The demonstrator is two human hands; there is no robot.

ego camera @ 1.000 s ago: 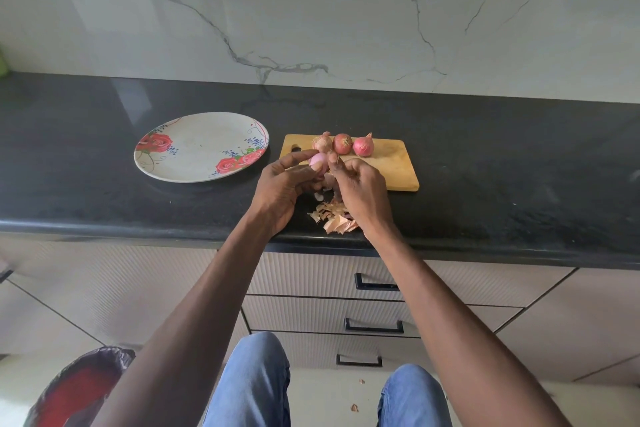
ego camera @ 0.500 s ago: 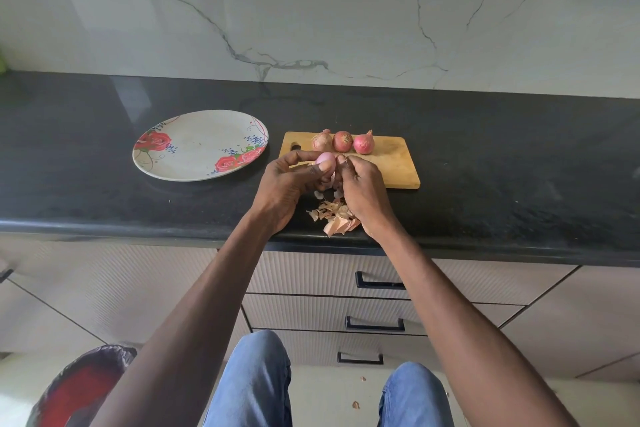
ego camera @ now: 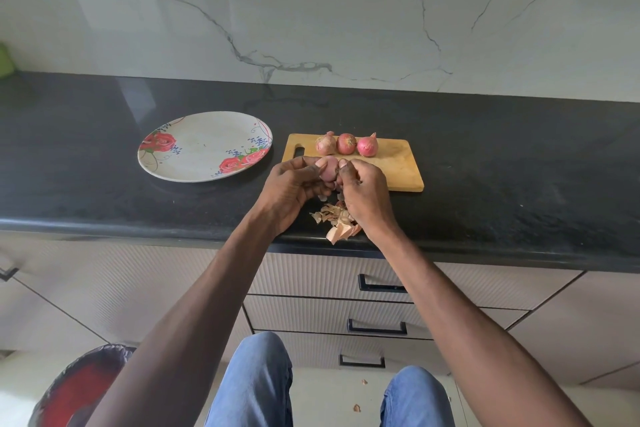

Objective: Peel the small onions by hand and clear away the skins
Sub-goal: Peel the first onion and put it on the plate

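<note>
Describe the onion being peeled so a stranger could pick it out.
On the black counter, find the wooden cutting board. At its near left edge, the left hand and right hand hold one onion. It is pale pink; the three onions behind are still in skin.

We see both bare forearms reaching forward, the hands meeting close together, knuckles toward us. Our left hand curls its fingers and thumb around a small onion. Our right hand pinches at that same onion with curled fingertips.
</note>
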